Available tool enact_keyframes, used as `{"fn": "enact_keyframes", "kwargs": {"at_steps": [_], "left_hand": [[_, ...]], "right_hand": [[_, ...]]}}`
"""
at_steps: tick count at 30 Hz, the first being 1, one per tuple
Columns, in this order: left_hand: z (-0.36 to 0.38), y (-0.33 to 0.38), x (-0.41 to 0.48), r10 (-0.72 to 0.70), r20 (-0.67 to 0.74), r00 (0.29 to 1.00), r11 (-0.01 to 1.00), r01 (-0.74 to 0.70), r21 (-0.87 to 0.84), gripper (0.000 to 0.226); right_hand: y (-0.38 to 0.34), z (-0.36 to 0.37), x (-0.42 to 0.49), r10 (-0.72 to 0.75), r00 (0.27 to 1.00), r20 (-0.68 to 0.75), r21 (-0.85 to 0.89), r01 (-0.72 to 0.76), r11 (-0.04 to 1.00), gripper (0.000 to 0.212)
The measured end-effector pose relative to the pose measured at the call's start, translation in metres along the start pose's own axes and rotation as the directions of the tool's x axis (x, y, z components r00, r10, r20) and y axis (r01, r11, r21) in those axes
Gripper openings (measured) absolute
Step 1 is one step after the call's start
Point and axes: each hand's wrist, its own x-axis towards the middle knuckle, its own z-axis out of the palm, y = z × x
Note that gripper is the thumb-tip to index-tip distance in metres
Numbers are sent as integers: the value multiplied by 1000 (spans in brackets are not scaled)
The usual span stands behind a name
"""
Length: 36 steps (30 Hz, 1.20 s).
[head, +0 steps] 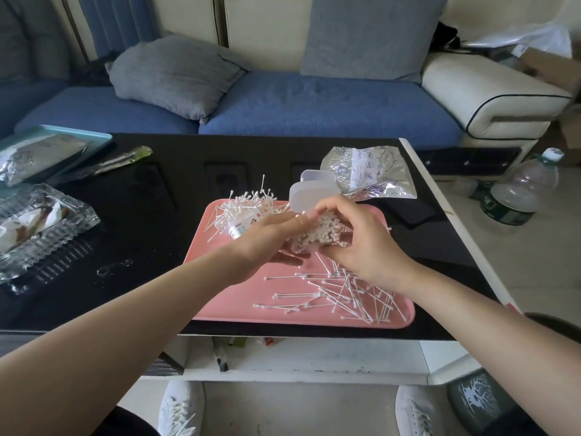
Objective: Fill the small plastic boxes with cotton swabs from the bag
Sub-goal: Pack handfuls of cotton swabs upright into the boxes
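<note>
Black glass worktop (pixel 157 215) before a blue sofa (pixel 314 102) carries a pink tray (pixel 232 294). Over its middle, left hand (pixel 267 239) and right hand (pixel 364 247) both clamp their fingers around a small plastic box (pixel 302 244) packed with upright cotton swabs (pixel 322 232), lid (pixel 303 196) flipped open toward 12 o'clock. Loose swabs (pixel 345 294) lie on the tray at 5 and 11 o'clock; the crumpled bag (pixel 367 174) rests on the worktop at 1 o'clock.
</note>
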Motion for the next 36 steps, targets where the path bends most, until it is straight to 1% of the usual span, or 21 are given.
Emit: {"fn": "enact_keyframes", "kwargs": {"at_steps": [2,4,7,8,11,13,17,19,20,21,23,26,28,30,31,32,33,34,36], "left_hand": [[1,-1,0,12,-3,1000,999,-12,32,59],[1,-1,-1,-1,-6,1000,1000,1,29,58],[-1,0,-1,-27,-15,1000,1000,27,10,65],[-1,0,-1,-28,-19,999,999,29,15,63],[0,1,-2,-18,-41,999,999,20,41,46],[1,2,-2,-16,-49,999,998,18,52,40],[-1,1,-2,-28,-62,998,997,32,65,38],[-5,2,-3,-48,-65,997,996,53,73,41],[-7,3,-5,-49,-55,997,993,55,102,44],[-10,3,-6,-37,-41,998,988,43,146,46],[-17,1,-11,22,-26,999,976,-16,216,44],[-27,-1,-17,112,-61,992,960,-93,263,44],[-34,-3,-22,145,-93,985,956,-115,272,35],[-42,-5,-25,163,-142,976,950,-117,288,23],[-46,-7,-27,167,-177,970,949,-110,297,22],[-50,-9,-28,170,-217,961,948,-99,304,22],[-53,-11,-29,166,-257,952,948,-81,309,22],[-56,-14,-32,154,-289,945,947,-58,315,21],[-59,-17,-36,125,-314,941,941,-12,338,20]], "right_hand": [[2,1,0,-9,1000,7,-17,9,1000,51],[3,0,0,-13,1000,7,-33,14,999,51],[2,-1,0,-2,1000,6,-11,2,1000,49],[1,-2,-1,0,1000,5,-3,0,1000,49],[0,-3,-2,6,1000,17,-17,-6,1000,50],[1,-3,-2,-3,1000,23,-29,4,1000,50],[1,-1,0,-15,999,29,-36,17,999,50],[1,0,1,-22,999,26,-39,23,999,51],[1,1,2,-21,999,25,-39,22,999,51],[1,2,3,-23,999,25,-38,24,999,52],[2,7,5,-29,999,34,-29,30,999,52],[4,15,9,-20,999,45,16,20,1000,53],[3,18,10,-12,999,42,79,9,997,50],[1,20,11,3,1000,23,99,-5,995,45],[2,20,12,18,1000,21,100,-20,995,40],[2,20,13,35,999,41,86,-39,996,35],[3,20,14,58,994,93,42,-62,997,34],[4,21,14,87,981,175,-32,-82,996,36],[8,24,11,167,919,357,-207,-96,974,51]]}}
